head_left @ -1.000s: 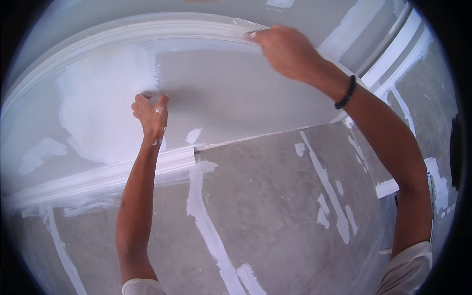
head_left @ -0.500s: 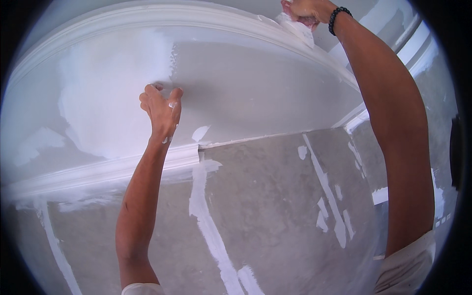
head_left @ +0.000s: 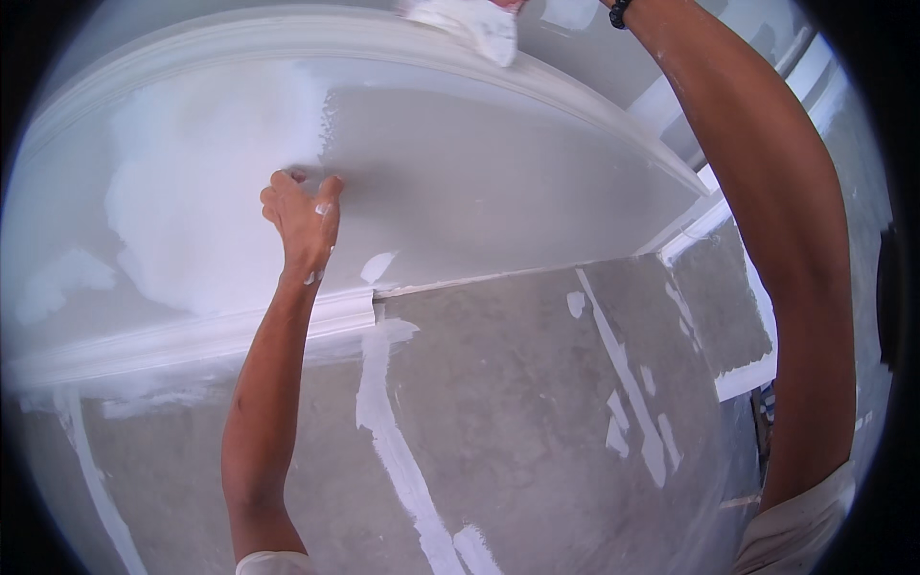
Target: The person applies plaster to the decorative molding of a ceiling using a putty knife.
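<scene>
My left hand (head_left: 305, 218) is raised against the smooth grey and white ceiling panel (head_left: 479, 182). Its thumb stands apart from the curled fingers, whose tips are partly hidden, and I see nothing held. White smears spot its back and wrist. At the top edge, only a sliver of my right hand (head_left: 508, 3) shows; the rest is cut off. A crumpled white cloth (head_left: 470, 27) hangs from it, over the long curved white moulding (head_left: 316, 29). A dark bead bracelet (head_left: 619, 13) circles my right wrist.
A shorter white moulding (head_left: 335, 312) ends bluntly along the panel's lower edge. Below lies a grey wall (head_left: 498, 383) with white filler strips (head_left: 393, 431). At the right, a white-edged opening (head_left: 743, 383) is partly behind my right arm.
My right hand has moved left along the moulding with the white cloth and mostly out of the top edge. My left hand keeps its place on the panel; the view has shifted slightly.
</scene>
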Demonstrator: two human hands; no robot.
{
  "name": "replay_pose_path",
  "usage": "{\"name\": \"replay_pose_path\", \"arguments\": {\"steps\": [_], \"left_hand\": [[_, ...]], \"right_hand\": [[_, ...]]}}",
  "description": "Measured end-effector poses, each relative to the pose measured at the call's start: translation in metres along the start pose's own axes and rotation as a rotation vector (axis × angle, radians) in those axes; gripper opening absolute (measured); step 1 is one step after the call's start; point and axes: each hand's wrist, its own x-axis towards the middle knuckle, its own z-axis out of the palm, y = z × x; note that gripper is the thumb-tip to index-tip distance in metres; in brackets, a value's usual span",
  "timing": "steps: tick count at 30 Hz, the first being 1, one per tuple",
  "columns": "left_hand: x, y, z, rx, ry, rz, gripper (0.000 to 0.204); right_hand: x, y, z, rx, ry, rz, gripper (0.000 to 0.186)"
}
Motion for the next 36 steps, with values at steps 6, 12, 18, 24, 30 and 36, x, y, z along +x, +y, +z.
{"name": "replay_pose_path", "arguments": {"steps": [6,12,18,24,30,36], "left_hand": [[-0.001,0.005,0.014,-0.042,-0.028,-0.007,0.065],[0.003,0.003,-0.005,0.070,0.027,-0.003,0.064],[0.005,-0.007,-0.003,0.094,0.024,0.030,0.062],[0.008,-0.003,0.001,0.090,-0.002,-0.021,0.064],[0.006,-0.014,-0.038,0.172,0.029,-0.064,0.067],[0.013,-0.011,0.025,-0.032,-0.047,-0.012,0.066]], "right_hand": [[-0.030,0.048,-0.028,-0.047,0.483,0.110,0.021],[0.011,0.172,-0.040,-0.676,0.455,0.344,0.044],[0.005,0.152,0.007,-0.423,0.569,0.254,0.046],[-0.001,0.106,0.036,-0.663,0.388,0.039,0.037],[-0.018,0.021,0.062,-0.565,0.430,-0.221,0.040],[-0.015,0.136,-0.040,-0.583,0.691,0.165,0.052]]}}
